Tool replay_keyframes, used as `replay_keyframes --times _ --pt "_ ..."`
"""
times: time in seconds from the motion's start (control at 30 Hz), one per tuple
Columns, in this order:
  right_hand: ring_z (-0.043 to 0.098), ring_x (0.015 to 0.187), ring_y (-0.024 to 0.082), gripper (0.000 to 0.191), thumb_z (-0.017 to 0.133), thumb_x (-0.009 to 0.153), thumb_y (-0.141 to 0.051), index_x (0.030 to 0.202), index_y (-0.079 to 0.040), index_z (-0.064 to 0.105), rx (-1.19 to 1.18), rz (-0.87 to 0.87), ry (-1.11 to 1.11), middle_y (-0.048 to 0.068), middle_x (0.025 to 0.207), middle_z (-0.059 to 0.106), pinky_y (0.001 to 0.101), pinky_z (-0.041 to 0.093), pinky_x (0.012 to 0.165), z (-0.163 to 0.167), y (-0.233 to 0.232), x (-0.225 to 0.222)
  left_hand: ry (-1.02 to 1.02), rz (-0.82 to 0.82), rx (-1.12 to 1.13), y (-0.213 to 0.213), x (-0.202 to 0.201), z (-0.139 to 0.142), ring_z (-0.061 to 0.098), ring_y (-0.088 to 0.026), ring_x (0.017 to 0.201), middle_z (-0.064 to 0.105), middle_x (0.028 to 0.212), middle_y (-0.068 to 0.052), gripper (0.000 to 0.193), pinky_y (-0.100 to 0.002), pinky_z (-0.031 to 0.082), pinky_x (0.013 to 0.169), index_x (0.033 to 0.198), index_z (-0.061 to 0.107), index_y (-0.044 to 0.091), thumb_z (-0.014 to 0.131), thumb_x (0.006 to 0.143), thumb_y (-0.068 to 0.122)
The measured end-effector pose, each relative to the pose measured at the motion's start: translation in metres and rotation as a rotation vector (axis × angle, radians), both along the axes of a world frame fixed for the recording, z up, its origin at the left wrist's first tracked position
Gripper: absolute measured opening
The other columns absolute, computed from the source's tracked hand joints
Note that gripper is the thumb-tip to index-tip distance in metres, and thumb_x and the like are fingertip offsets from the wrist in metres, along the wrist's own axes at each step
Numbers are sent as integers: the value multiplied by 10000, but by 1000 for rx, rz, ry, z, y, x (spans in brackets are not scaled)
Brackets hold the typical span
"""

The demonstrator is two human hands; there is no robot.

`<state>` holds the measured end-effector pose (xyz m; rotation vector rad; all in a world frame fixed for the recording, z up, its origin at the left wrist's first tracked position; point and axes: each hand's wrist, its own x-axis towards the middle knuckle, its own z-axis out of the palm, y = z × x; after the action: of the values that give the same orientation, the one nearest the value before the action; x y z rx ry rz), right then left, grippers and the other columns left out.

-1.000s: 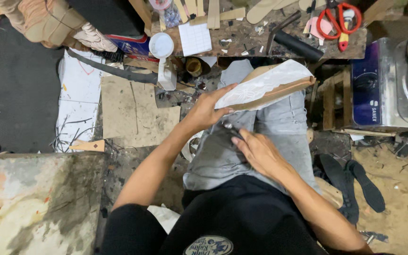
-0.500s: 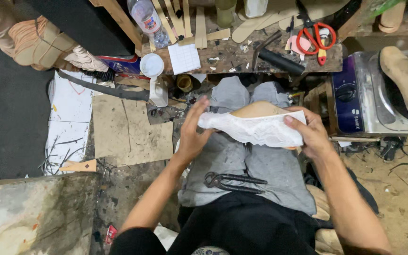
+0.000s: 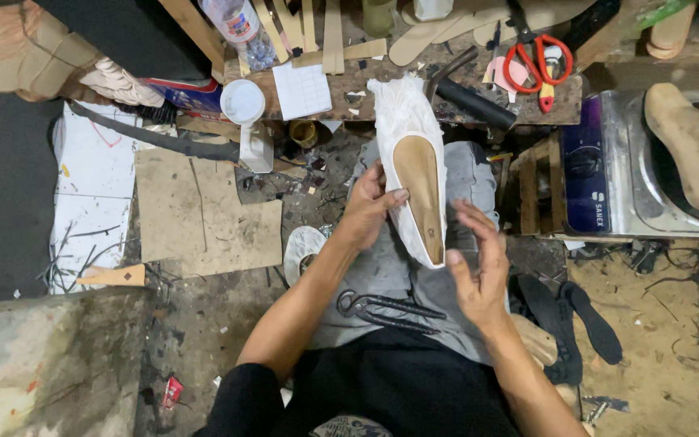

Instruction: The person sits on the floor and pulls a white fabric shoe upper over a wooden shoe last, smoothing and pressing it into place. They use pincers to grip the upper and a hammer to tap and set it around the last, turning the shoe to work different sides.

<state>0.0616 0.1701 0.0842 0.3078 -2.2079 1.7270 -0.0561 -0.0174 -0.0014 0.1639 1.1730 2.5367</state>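
The shoe last w/ white upper (image 3: 416, 174) stands sole-side up over the person's lap, toe pointing away toward the near edge of the cluttered wooden workbench (image 3: 349, 85), heel end low by the thighs. The left hand (image 3: 366, 206) grips it at the left side, thumb and fingers pinched on the white material approx. mid-length; the right hand (image 3: 479, 271) is off it — fingers spread wide, palm up, just beside the heel end, holding nothing. Handling, as a judgement: the last inside looks rigid and fairly solid, so the whole thing should be stiff and moderately weighty, not fragile; the white upper is thin, soft and wrinkled at the toe, likely to slip or crease if pulled by itself. The tan insole board (image 3: 418, 182) is smooth and flat, prob. slippery to pinch. Best hold seems to be around the waist or heel w/ 1 hand wrapping the sides, not the loose toe material. On the lap below lie dark lasting pincers (image 3: 390, 311), near the right wrist. On the bench: red-handled scissors (image 3: 535, 61) toward the far right, a black hammer (image 3: 467, 93) touching or just beside the toe — can't tell which — and a white round lid (image 3: 243, 103) at the left near edge.
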Motion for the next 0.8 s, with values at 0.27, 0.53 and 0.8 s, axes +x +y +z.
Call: replay_keyframes --times 0.27,0.53,0.8 --pt "627 1309 247 260 558 1066 15 1326 25 568 -84 -315 -110 167 1402 615 358 493 1142 -51 12 -24 -38 -124 117 1 -5 -27 589 -166 1299 610 1433 -67 886 -317 498 1087 1548 408 2 827 769 -47" --pt "628 1229 290 131 612 1033 -6 1138 16 688 252 -368 -36 157 1279 687 396 491 1072 -39 14 -32 -64 -55 125 3 -10 -16 570 -163 1271 584 1433 -63 870 -319 505 1029 1576 345 69 811 843 25" --pt "612 1219 276 105 611 1038 -10 1077 12 706 193 -337 -40 148 1279 681 369 498 1032 -41 13 -24 -309 85 193 -7 -11 21 682 -186 1074 669 1231 -69 626 -380 586 923 1461 454 73 735 920 217"
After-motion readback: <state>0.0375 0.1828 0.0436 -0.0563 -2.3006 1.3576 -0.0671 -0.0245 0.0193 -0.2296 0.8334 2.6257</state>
